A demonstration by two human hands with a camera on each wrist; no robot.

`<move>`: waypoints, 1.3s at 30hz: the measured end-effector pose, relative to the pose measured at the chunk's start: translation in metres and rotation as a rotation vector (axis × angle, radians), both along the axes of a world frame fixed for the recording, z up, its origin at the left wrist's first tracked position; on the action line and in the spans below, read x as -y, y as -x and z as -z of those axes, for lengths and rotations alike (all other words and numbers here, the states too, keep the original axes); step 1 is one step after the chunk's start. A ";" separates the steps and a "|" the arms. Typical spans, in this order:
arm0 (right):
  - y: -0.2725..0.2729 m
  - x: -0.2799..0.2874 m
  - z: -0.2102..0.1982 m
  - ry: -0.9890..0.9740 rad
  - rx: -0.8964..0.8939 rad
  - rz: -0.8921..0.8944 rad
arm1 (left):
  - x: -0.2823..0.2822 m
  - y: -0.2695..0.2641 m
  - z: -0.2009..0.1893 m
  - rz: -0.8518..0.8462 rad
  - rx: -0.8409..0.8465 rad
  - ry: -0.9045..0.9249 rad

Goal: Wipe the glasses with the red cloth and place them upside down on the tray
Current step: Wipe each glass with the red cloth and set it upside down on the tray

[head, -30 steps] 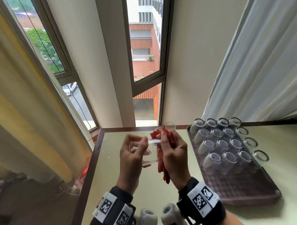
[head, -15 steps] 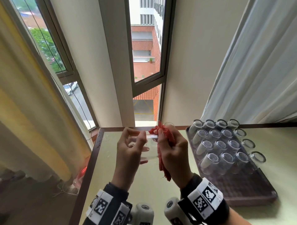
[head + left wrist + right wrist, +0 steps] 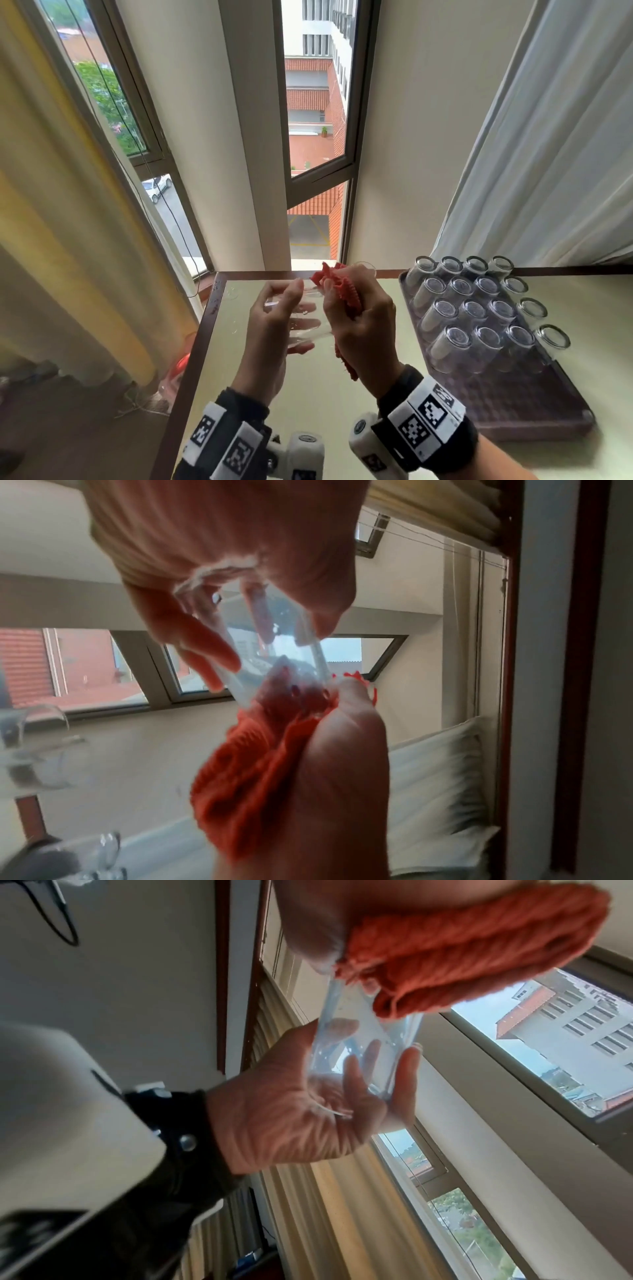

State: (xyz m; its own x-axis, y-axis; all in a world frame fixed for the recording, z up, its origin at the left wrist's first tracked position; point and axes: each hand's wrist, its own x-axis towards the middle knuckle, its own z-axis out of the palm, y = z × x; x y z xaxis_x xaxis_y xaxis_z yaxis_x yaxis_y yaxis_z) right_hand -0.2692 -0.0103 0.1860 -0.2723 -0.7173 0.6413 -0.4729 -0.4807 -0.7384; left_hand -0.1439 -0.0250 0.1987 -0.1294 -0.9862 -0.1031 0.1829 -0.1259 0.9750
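Observation:
My left hand (image 3: pixel 274 322) grips a clear glass (image 3: pixel 301 320) on its side above the table, thumb on top and fingers curled round its base. The glass (image 3: pixel 270 653) shows between both hands in the left wrist view, and the glass (image 3: pixel 363 1047) lies in the left palm in the right wrist view. My right hand (image 3: pixel 359 329) holds the bunched red cloth (image 3: pixel 346 294) and presses it against the mouth of the glass. The red cloth (image 3: pixel 455 953) covers the rim; part of the cloth (image 3: pixel 253 772) hangs below the palm.
A dark woven tray (image 3: pixel 513 397) at the right of the table holds several upside-down glasses (image 3: pixel 479 308). One more glass (image 3: pixel 366 265) stands behind my right hand near the table's far edge. White curtain (image 3: pixel 548 137) hangs behind the tray; a yellow curtain hangs at left.
Both hands have lifted slightly and moved a little away from me with the glass. The cloth has shifted round the rim under the right hand's fingers.

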 end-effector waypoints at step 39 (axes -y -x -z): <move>0.016 -0.015 0.008 -0.568 0.862 -0.158 | -0.001 -0.024 0.041 0.341 0.414 0.206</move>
State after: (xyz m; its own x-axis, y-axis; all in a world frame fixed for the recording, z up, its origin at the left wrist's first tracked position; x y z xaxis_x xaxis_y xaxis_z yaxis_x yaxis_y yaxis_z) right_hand -0.2850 0.0048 0.1775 -0.3542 -0.9198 -0.1690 0.3601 0.0326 -0.9324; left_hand -0.1204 -0.0239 0.1577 -0.4329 -0.9011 -0.0234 -0.2374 0.0889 0.9673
